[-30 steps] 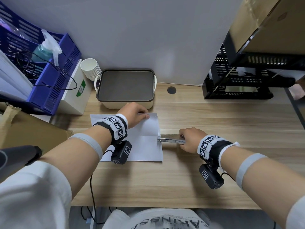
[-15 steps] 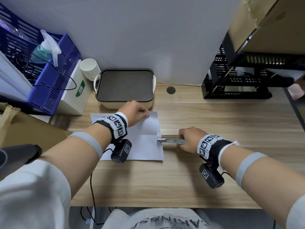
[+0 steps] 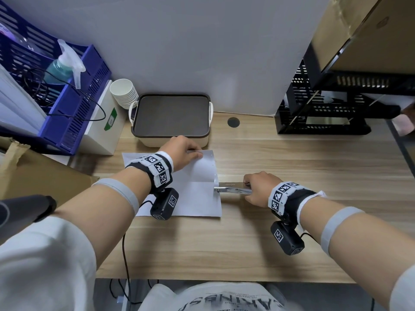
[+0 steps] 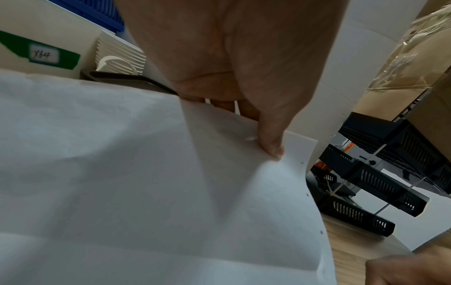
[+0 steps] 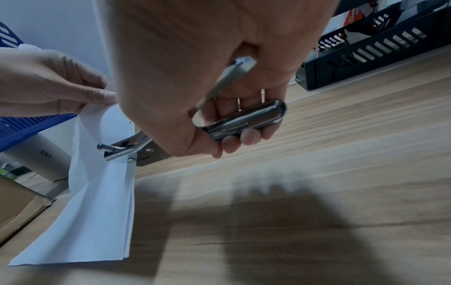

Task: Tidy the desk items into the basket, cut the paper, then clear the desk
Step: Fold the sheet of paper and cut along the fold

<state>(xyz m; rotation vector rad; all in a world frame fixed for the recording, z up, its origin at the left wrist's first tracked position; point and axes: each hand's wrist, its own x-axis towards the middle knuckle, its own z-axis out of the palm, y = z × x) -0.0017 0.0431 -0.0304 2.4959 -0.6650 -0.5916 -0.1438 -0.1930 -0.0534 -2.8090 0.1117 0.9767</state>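
A white sheet of paper (image 3: 197, 198) lies on the wooden desk (image 3: 292, 243), with a row of small holes along its right edge. My left hand (image 3: 197, 153) pinches the far edge and lifts it a little; the thumb (image 4: 270, 142) presses on the paper (image 4: 146, 173). My right hand (image 3: 249, 187) grips a shiny metal plier-like punch (image 3: 231, 189). The punch's handles (image 5: 244, 119) lie squeezed in my fingers and its nose (image 5: 122, 148) sits over the right edge of the paper (image 5: 97, 212). The lidded cream basket (image 3: 170, 117) stands just behind the paper.
At the left are a blue file tray (image 3: 67, 122) with a spray bottle (image 3: 65, 66), a stack of paper cups (image 3: 124, 93), a white box (image 3: 105, 126) and a cardboard box (image 3: 33, 171). Black stacked trays (image 3: 325, 113) stand at the back right. A cable hole (image 3: 233, 121) is by the basket.
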